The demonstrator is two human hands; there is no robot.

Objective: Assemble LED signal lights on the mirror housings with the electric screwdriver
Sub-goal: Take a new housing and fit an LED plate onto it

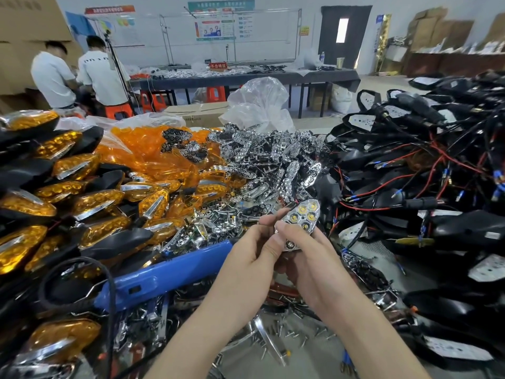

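Head view: a clear plastic bag [142,123] held orange lenses [153,160], beyond and left of the fingers. A red sign [218,65] on the far table read 不合格区. The left hand [251,248] and right hand [304,251] pinched a chrome LED reflector plate [302,214] with curled fingers. The blue electric screwdriver [169,272] lay just left of them, and black mirror housings [410,173] were piled to their right.

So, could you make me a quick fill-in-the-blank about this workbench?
1. The screwdriver is coloured ___.
2. It lies to the ___ of the left hand.
3. The reflector is held by that hand and the ___ hand.
4. The housings piled on the right are ___.
Missing words: blue, left, right, black.
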